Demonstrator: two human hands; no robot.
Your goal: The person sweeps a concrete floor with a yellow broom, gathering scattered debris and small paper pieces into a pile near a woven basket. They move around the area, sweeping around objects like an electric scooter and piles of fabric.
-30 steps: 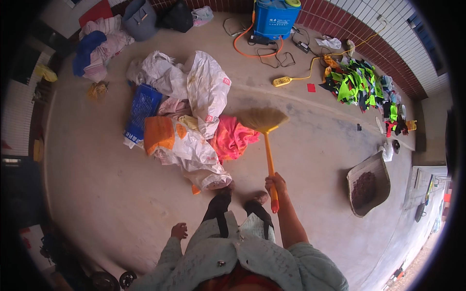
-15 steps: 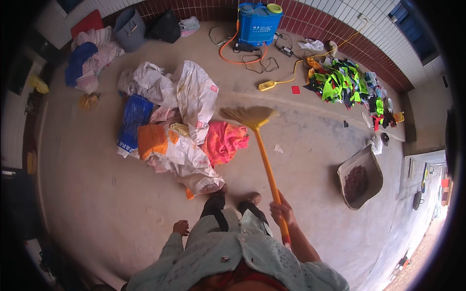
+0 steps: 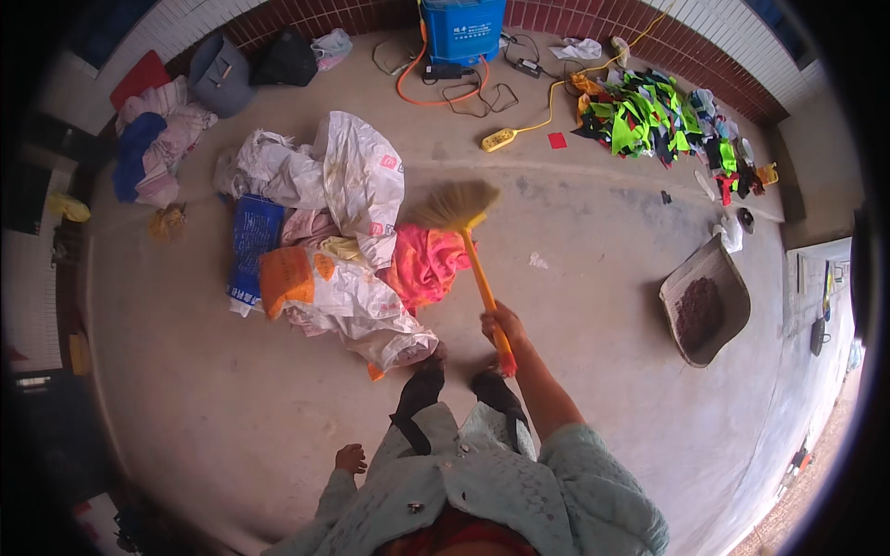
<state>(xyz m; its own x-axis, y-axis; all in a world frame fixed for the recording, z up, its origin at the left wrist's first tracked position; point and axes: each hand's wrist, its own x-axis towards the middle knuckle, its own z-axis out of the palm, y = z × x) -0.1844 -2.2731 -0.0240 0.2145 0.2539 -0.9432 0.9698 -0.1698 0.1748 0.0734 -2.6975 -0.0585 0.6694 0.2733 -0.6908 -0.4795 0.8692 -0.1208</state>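
Note:
My right hand is closed around the yellow handle of a broom, near its red end. The broom's straw-coloured bristles spread out beyond the pink-and-orange cloth, close to a large pile of sacks. White woven sacks, a blue sack and an orange-patched sack make up that pile. At my left side hangs my left hand, fingers loosely bent and slightly apart, with nothing visible in it. Whether the bristles touch the floor or the cloth is hard to tell.
A basket-like scoop with dark reddish bits lies at right. Green and black cloth scraps are heaped far right. A blue tank, cables and a yellow power strip are by the wall; a grey bucket stands far left.
The broom has swung slightly left, its bristles now turned toward the upper left. My right hand has moved forward and left with the handle. The left hand still hangs at my side.

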